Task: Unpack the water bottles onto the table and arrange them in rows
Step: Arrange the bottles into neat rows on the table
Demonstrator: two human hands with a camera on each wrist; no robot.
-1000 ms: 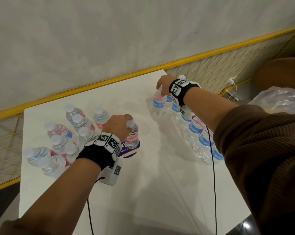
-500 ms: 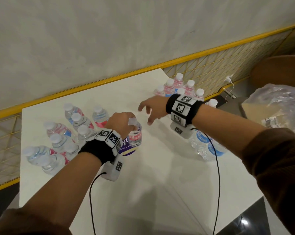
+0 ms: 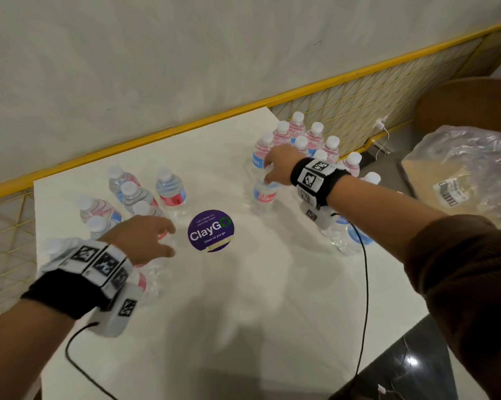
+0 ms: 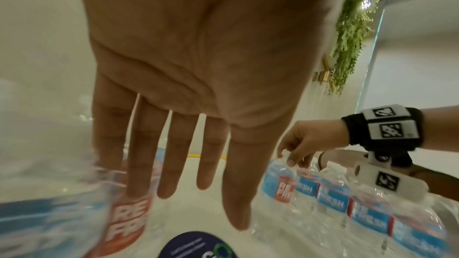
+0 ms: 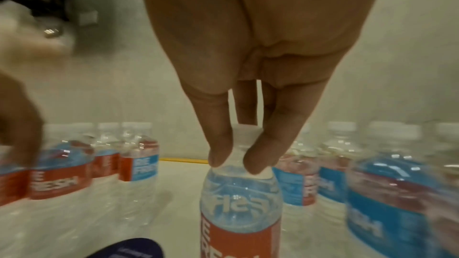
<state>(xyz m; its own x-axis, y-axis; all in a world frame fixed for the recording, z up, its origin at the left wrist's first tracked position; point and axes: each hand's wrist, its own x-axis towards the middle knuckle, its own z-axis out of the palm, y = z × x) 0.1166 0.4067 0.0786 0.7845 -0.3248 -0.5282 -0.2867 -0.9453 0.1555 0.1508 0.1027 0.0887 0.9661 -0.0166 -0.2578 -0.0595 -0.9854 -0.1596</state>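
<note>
Small clear water bottles with red and blue labels stand on the white table (image 3: 243, 307) in two groups: a left group (image 3: 168, 192) and a right group (image 3: 309, 140). My right hand (image 3: 268, 172) pinches the cap and neck of one upright bottle (image 3: 262, 197) that stands between the right group and the purple sticker. The right wrist view shows that hand (image 5: 237, 162) with thumb and fingers round the bottle's (image 5: 239, 213) neck. My left hand (image 3: 171, 240) hovers over the near bottles of the left group, holding nothing. Its fingers (image 4: 174, 164) are straight in the left wrist view.
A round purple "ClayGo" sticker (image 3: 210, 230) lies mid-table. A yellow mesh railing (image 3: 185, 128) borders the table's far and left sides. Crumpled clear plastic wrap (image 3: 468, 174) lies off the right edge. Black wrist cables (image 3: 365, 284) trail across the table's near part.
The bottle my left hand held over the sticker is now in my right hand, standing right of the sticker. My left hand let go and drew back over the left group.
</note>
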